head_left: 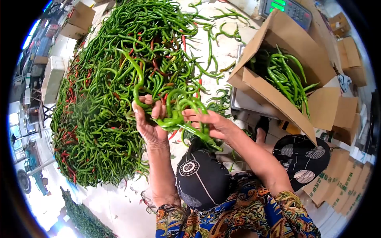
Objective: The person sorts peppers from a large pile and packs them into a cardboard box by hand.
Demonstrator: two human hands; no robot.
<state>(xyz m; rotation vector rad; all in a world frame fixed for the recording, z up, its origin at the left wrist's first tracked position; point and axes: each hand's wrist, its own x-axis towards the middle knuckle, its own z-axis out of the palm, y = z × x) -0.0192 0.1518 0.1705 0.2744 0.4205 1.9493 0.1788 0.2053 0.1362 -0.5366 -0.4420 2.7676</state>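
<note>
Several long green peppers (174, 121) lie across both of my hands, above the near right edge of a large pepper heap (103, 87). My left hand (152, 121) is curled around some of them, palm up, with one long pepper rising from it. From the right, my right hand (208, 123) closes its fingers on the same bunch. The heap is mostly green, with red peppers mixed in. An open cardboard box (274, 93) with green peppers (285, 77) inside sits tilted on a scale (244, 101) to the right.
The scale's display (287, 12) glows green behind the box. Loose peppers (210, 43) are scattered on the pale floor between heap and box. Flattened cartons (343, 182) lie at the lower right, and another green heap (83, 214) at the lower left.
</note>
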